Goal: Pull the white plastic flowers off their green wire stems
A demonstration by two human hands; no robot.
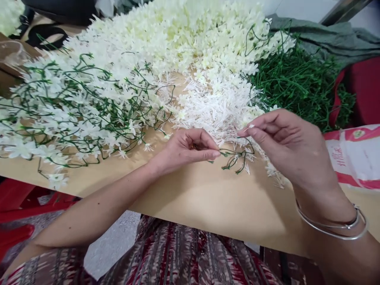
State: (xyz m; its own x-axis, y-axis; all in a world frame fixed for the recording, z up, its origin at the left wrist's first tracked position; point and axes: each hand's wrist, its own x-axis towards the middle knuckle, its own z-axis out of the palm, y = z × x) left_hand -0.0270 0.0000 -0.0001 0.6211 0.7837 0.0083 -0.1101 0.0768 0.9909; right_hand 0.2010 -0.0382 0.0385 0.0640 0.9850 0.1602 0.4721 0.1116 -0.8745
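My left hand point(190, 148) is closed in a pinch on a green plastic flower stem point(234, 156), whose thin branches spread to the right over the table. A little higher, my right hand point(285, 138) pinches a small white piece point(251, 126) between thumb and forefinger; it looks like a flower stamen. One dark green branch curves up close to the right fingertips. Just behind both hands lies a heap of thin white stamens point(218, 107). Whether the white piece touches the branch, I cannot tell.
White artificial flowers on green stems point(89, 107) cover the table's left. Loose cream blossoms point(184, 35) are piled at the back. Bare green stems point(297, 83) fill the right, near a red-and-white plastic bag point(356, 156). The tan tabletop point(208, 202) ends in front of my lap.
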